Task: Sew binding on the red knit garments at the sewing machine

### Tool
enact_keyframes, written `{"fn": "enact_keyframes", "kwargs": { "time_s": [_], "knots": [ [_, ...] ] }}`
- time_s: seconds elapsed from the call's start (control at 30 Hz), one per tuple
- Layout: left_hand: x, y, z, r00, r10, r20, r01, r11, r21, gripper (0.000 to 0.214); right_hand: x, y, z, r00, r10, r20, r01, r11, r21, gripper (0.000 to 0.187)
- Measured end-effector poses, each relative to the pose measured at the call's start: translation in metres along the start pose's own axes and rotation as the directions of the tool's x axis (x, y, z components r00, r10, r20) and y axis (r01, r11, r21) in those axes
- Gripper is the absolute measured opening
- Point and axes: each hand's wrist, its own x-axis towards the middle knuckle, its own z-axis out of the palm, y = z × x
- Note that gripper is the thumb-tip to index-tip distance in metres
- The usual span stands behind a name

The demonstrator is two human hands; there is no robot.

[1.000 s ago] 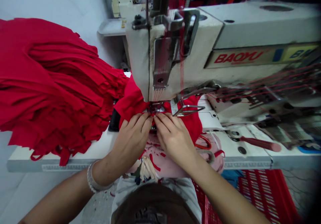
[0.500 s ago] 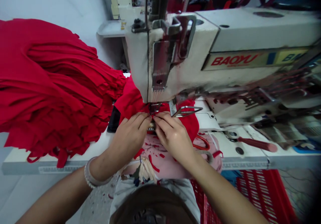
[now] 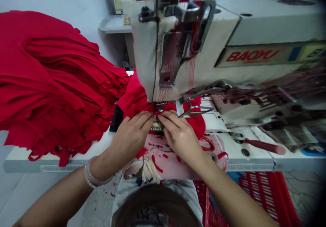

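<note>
A piece of red fabric (image 3: 134, 96) lies under the presser foot (image 3: 158, 107) of a white sewing machine (image 3: 183, 74). Just left of the foot, my left hand (image 3: 131, 132) has its fingers pressed together on the fabric's near edge. My right hand (image 3: 182, 133) grips the same edge from the right, its fingertips almost meeting the left ones. What lies beneath the fingertips is hidden. Red threads (image 3: 195, 40) run down the machine head toward the needles. A bent wire guard (image 3: 198, 111) sticks out right of the foot.
A tall pile of red fabric pieces (image 3: 56, 81) covers the table's left side. Pink cloth (image 3: 178, 171) with red scraps hangs at the front edge. Red-handled scissors (image 3: 210, 144) and a red-handled screwdriver (image 3: 265, 146) lie to the right. Below stands a red plastic basket (image 3: 277, 193).
The view has shifted slightly, so the machine appears farther right and a little higher. Both hands stay by the presser foot, holding the red fabric.
</note>
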Motion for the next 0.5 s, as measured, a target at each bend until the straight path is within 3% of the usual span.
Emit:
{"fn": "enact_keyframes", "kwargs": {
  "time_s": [0.2, 0.3, 0.33, 0.4, 0.47, 0.5],
  "knots": [
    [0.001, 0.008, 0.004, 1.000, -0.020, 0.014, 0.021, 0.998, -0.057, 0.027, 0.003, -0.013, 0.001, 0.977, -0.202, 0.070, 0.213, 0.942, -0.258, 0.028],
    [-0.008, 0.003, 0.010, 0.969, -0.235, -0.078, 0.215, 0.954, -0.210, 0.023, -0.008, -0.010, -0.006, 0.970, -0.241, 0.024, 0.241, 0.951, -0.192, 0.025],
    [-0.013, -0.003, 0.012, 0.924, -0.357, -0.138, 0.314, 0.912, -0.264, 0.025, -0.014, -0.005, -0.011, 0.982, -0.188, -0.027, 0.181, 0.968, -0.175, 0.026],
    [-0.023, -0.017, 0.014, 0.774, -0.614, -0.158, 0.504, 0.747, -0.433, 0.043, -0.027, 0.009, -0.022, 0.984, 0.065, -0.165, -0.097, 0.977, -0.191, 0.030],
    [-0.031, -0.033, 0.013, 0.640, -0.763, 0.090, 0.618, 0.442, -0.651, 0.054, -0.036, 0.023, -0.032, 0.900, 0.351, -0.258, -0.403, 0.896, -0.186, 0.032],
    [-0.034, -0.040, 0.012, 0.591, -0.765, 0.257, 0.645, 0.257, -0.720, 0.054, -0.038, 0.028, -0.036, 0.862, 0.441, -0.252, -0.484, 0.863, -0.146, 0.032]
  ]
}}
